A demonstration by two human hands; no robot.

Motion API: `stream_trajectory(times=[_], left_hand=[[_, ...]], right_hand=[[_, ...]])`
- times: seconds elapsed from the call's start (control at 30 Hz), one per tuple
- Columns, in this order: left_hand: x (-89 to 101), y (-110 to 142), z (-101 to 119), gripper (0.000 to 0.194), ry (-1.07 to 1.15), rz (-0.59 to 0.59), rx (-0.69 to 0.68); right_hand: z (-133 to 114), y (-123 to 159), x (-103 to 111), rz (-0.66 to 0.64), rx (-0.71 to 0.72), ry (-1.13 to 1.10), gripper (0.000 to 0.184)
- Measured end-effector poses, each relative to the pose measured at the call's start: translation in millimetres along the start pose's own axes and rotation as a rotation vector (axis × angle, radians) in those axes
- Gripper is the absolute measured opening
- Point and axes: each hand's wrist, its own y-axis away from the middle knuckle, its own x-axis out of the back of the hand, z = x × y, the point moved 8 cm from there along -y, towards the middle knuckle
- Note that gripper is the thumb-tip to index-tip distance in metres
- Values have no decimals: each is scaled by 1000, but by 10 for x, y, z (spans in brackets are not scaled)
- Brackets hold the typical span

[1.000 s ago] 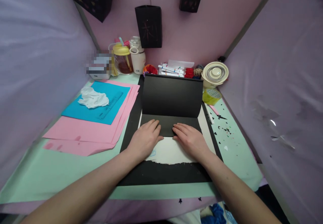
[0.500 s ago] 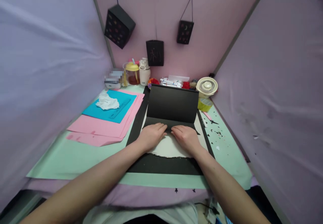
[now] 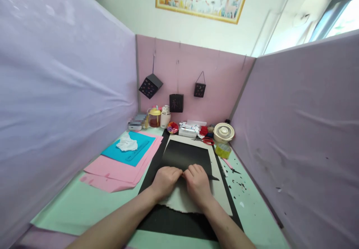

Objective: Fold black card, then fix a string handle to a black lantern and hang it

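The green-covered table (image 3: 64, 207) is carrying a large black mat (image 3: 179, 224), which is running from its far edge toward its near edge. On the mat, a cream board (image 3: 223, 193) is lying with its torn edge facing the near edge. Pink sheets (image 3: 112, 172) are spreading toward the table's left edge, with a blue sheet (image 3: 110, 151) lying on top and a crumpled white tissue (image 3: 127, 143) resting on that.

The black paper (image 3: 187, 155) is lying over the board, its main panel stretching beyond both hands toward the table's far edge and a pointed corner sticking out to the right of the right hand. The left hand (image 3: 166, 181) and right hand (image 3: 198, 183) are curling narrowly, almost meeting, and seem to be pinching the paper's near part; the fingers are partly hiding the grip.

Toward the right edge, yellow tape (image 3: 223, 151) is sitting near red-handled scissors (image 3: 208, 141).
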Motion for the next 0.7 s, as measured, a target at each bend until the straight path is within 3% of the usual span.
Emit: stream_trajectory(times=[0.23, 0.4, 0.7], left_hand=[[135, -27, 20, 18, 9, 63, -13], [281, -35, 5, 16, -51, 107, 78], [313, 12, -20, 10, -91, 97, 120]], right_hand=[[42, 37, 50, 92, -29, -15, 20], [81, 76, 73, 113, -43, -43, 19], [143, 116, 181, 109, -75, -12, 26]])
